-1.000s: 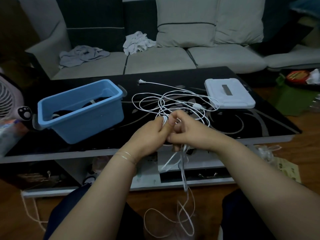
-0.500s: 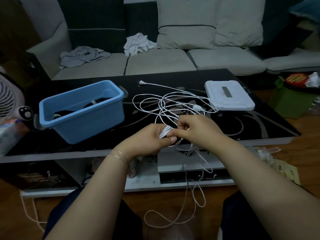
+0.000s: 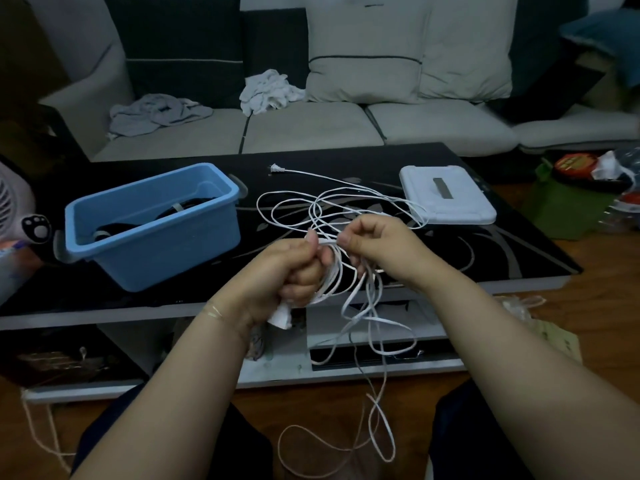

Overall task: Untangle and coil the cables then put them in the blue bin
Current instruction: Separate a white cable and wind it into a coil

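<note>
Head view: one wide-angle frame, dim light, looking forward and down over both forearms.
Surface: a low black glass-topped coffee table with a pale swirl pattern (image 3: 485, 251), with a shelf beneath.
Room: a grey fabric sofa with dark and pale cushions (image 3: 311, 129) stands behind the surface; a crumpled grey cloth (image 3: 157, 112) and a crumpled white cloth (image 3: 268, 90) lie on its seat. Wooden floor (image 3: 602, 271) to the right. A white fan grille (image 3: 10, 199) shows at the left edge.
Container: a light blue rectangular plastic bin (image 3: 152, 226) sits on the left part of the surface. Dark coiled cable (image 3: 173, 218) lies inside; details are too dark to make out.
Second item: a flat white plastic box with a grey slot (image 3: 446, 199) lies on the right part of the surface.
Task item: a thin white cable (image 3: 294, 202) lies in tangled loops on the surface between bin and box, its two-pin plug (image 3: 275, 168) at the far end. Further loops hang from the hands over the near edge, down to the floor.
Left hand (image 3: 291, 271): grip closed in a fist around a bundle of several white cable turns; a white piece protrudes below the fist.
Right hand (image 3: 381, 247): grip closed, fingers curled, pinching the cable just beside the left thumb.
</note>
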